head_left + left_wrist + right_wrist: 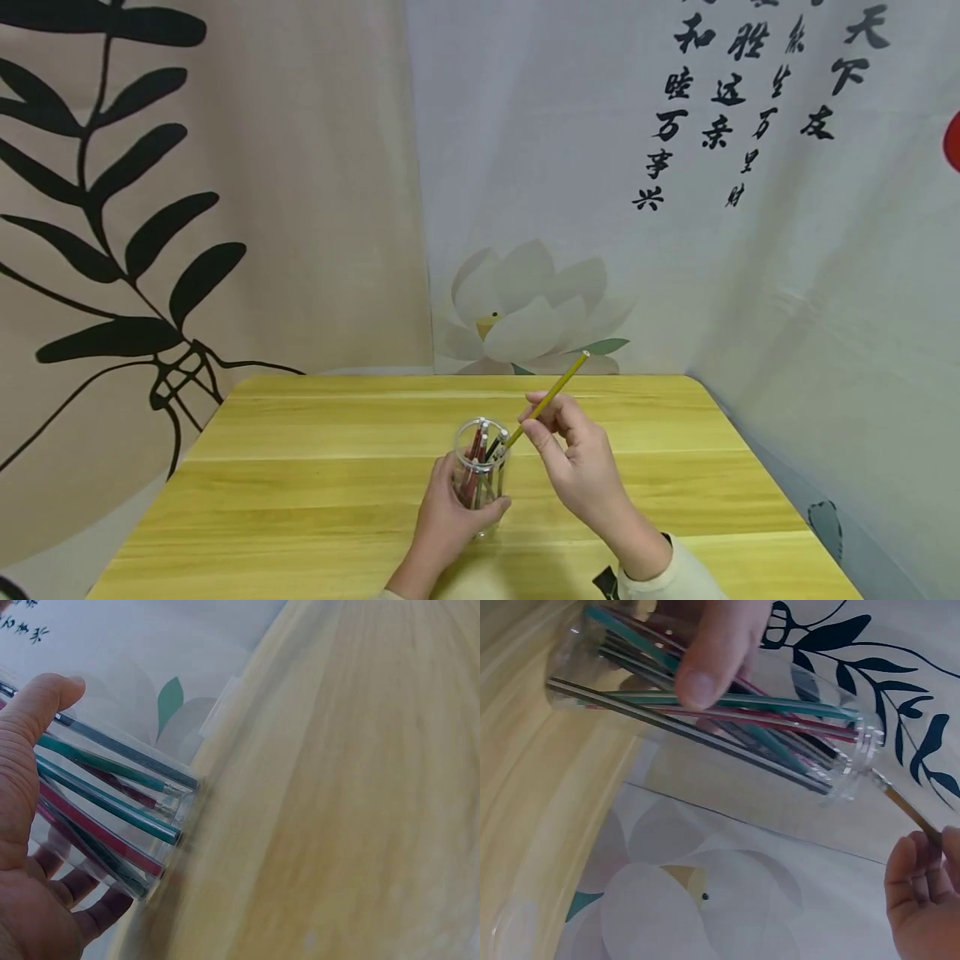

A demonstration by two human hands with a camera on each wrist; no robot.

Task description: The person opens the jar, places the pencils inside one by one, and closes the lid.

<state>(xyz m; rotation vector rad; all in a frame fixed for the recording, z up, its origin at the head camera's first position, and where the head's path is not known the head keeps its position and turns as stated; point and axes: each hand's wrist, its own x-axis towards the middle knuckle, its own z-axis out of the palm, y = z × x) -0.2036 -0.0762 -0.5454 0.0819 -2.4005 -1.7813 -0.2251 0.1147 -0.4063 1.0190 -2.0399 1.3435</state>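
Observation:
A clear jar (457, 444) with several pencils (727, 716) inside appears to stand on the table. Their colours include red, green and dark grey. My left hand (448, 512) grips the jar round its side, thumb in front; in the left wrist view its fingers (105, 911) wrap the far side. Up and right of the jar, my right hand (581, 467) pinches a yellow pencil (558, 386) between thumb and fingers. The pencil slants, its lower end at the jar's mouth. That end has a metal band (880, 778) in the right wrist view.
The wooden table (300, 508) spreads to both sides of the jar. Behind it hangs a cloth (315, 167) printed with leaves, a lotus and dark characters. A small black piece (606, 582) shows beside the right sleeve (671, 575).

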